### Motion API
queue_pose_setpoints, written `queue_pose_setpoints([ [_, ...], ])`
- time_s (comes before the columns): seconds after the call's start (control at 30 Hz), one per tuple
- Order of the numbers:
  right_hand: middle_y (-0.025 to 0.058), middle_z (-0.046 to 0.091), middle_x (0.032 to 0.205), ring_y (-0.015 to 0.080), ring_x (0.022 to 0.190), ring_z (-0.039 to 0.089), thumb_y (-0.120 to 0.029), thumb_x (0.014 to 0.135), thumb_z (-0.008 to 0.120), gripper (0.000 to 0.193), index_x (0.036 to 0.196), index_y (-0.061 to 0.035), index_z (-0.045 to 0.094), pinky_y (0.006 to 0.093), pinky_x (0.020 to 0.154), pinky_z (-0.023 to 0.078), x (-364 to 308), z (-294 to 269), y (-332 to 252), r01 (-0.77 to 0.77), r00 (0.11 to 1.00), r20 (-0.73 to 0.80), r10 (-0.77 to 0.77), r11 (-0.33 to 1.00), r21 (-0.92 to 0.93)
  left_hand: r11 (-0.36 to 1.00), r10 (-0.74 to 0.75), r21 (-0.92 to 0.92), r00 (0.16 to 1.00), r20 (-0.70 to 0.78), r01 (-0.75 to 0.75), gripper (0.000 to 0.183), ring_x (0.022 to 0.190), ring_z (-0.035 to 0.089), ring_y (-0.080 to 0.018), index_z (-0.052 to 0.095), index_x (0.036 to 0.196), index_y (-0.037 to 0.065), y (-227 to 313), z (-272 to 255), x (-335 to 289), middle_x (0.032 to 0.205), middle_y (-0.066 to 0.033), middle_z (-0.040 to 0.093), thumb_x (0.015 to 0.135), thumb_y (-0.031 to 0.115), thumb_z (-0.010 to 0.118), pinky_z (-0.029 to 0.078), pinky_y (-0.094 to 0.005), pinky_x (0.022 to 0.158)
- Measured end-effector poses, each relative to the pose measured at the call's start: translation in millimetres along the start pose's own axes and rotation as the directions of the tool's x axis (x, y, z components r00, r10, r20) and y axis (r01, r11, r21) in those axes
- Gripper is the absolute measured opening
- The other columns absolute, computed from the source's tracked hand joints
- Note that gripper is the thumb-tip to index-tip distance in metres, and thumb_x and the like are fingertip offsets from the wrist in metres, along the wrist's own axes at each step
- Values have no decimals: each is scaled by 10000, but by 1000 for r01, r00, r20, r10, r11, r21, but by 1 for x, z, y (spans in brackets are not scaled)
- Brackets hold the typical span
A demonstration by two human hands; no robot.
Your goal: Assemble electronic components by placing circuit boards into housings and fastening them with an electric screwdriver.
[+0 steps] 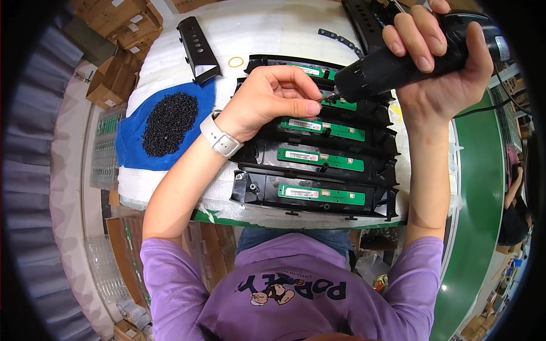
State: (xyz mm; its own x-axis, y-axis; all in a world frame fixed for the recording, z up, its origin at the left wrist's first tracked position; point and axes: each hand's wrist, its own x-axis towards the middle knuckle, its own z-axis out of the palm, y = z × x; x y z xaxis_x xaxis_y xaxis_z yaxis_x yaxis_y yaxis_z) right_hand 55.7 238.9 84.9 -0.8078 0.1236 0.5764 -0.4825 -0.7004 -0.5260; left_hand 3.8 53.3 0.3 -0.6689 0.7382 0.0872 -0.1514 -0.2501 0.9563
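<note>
My right hand [446, 85] is wrapped around a black electric screwdriver [369, 73], its nose pointing left and down. At its tip, my left hand [264, 102] has thumb and forefinger closed in a pinch; whatever they hold is too small to tell from the dark driver bit. Both hands are over the far part of a row of several black plastic housings [264, 149], lying side by side. Long green circuit boards [355, 196] with white labels sit inside them. My left hand and the screwdriver partly hide the farther housings.
Left of the housings, a blue cloth [132, 145] bears a heap of small black screws [170, 122]. A loose black housing [198, 52] and a yellow ring [235, 62] lie farther back. Cardboard boxes [111, 74] stand beyond the table's left side. A black cable [483, 108] hangs at right.
</note>
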Motion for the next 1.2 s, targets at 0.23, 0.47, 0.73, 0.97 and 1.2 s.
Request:
queue_pose_setpoints([
  [0.23,-17,486,572,105,421,452,-389,925,490,344,944,-56,575,285,464,432,8,1,7,-58,991,-115,61,998,29,994,-39,98,999,-33,42,221,775,639,-120,628,971,-4,11,4,-13,836,-52,654,776,37,722,513,-229,711],
  [0.47,50,436,553,141,422,420,-236,857,567,272,992,-15,486,259,435,391,32,-32,59,-51,897,441,-17,988,142,118,493,961,826,-274,248,265,753,620,-223,658,880,12,46,-29,-73,802,-105,625,744,223,745,477,-313,660],
  [0.73,76,485,568,149,422,446,-111,808,627,260,984,12,479,260,417,391,2,-8,49,-162,976,79,205,915,-370,-242,378,772,790,-482,587,264,750,574,-321,628,852,1,42,-75,-143,811,-143,569,767,236,714,467,-377,649],
  [0.97,57,487,534,135,391,440,-104,797,642,197,862,19,502,249,397,375,7,-2,51,-142,973,91,213,860,-490,-42,401,829,770,-497,557,140,639,558,-299,586,798,-12,41,-76,-138,731,-139,571,795,98,671,439,-362,584],
  [1.2,43,501,528,115,384,454,-96,787,694,208,744,-4,513,233,380,359,11,-3,53,-165,938,202,281,875,-455,110,512,860,713,-479,499,124,591,591,-243,655,840,-21,43,-77,-138,730,-145,634,811,98,671,456,-299,571],
])
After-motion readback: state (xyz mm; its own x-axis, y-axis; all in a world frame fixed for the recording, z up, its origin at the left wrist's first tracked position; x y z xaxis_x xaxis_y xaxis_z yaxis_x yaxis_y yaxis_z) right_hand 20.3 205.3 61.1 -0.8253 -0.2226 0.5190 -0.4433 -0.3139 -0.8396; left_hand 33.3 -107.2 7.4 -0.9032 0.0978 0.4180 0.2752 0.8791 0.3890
